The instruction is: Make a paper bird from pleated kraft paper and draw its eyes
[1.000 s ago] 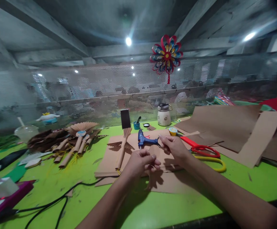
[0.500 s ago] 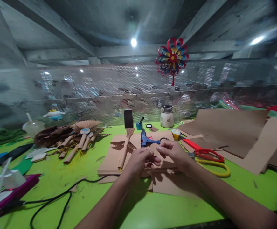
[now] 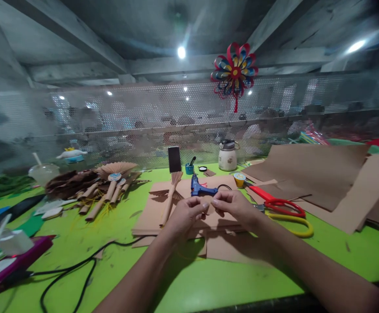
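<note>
My left hand (image 3: 184, 216) and my right hand (image 3: 233, 206) meet over a stack of brown paper sheets (image 3: 150, 221), fingertips pinched together on a small brown paper piece (image 3: 209, 208) between them. Both hands have closed fingers. Just beyond them lies a blue glue gun (image 3: 199, 187). A folded paper fan on a rolled paper stick (image 3: 170, 194) rests on the stack to the left of my left hand.
Red scissors (image 3: 276, 201) and yellow scissors (image 3: 298, 224) lie right of my hands. Large brown paper sheets (image 3: 323, 174) cover the right. A heap of paper fans (image 3: 104, 184) sits at the left; a black cable (image 3: 78, 269) runs across the green table (image 3: 209, 282). A mesh screen stands behind.
My right hand has drawn back from near the glue gun to meet my left hand, and both now pinch the small paper piece.
</note>
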A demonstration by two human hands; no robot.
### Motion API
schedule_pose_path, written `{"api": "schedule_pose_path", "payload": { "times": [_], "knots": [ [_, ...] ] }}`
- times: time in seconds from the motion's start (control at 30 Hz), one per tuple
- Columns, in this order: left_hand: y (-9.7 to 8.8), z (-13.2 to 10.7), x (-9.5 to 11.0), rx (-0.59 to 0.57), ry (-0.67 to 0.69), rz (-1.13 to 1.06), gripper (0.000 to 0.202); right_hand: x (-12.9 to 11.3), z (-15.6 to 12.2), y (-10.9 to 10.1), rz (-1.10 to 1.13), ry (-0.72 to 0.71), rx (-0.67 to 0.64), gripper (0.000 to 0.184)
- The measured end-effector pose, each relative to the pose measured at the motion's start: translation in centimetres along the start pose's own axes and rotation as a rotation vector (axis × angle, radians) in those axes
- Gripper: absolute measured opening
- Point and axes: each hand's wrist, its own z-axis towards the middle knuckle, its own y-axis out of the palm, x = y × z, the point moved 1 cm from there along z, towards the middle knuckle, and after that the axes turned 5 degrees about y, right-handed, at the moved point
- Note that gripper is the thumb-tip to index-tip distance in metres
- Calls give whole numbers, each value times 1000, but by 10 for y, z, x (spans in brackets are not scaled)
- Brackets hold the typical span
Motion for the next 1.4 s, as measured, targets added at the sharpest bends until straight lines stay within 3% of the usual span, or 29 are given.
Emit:
{"api": "schedule_pose_path", "payload": {
  "times": [0.8,1.13,1.4],
  "knots": [
    [-6,5,-2,-29,-49,23,29,7,1,0,-21,-23,-41,35],
    [-11,9,-1,30,-28,41,28,13,3,-2,-46,-27,41,35],
    [-10,5,0,-11,-95,48,25,16,4,-2,-62,-24,35,30]
  ]
}}
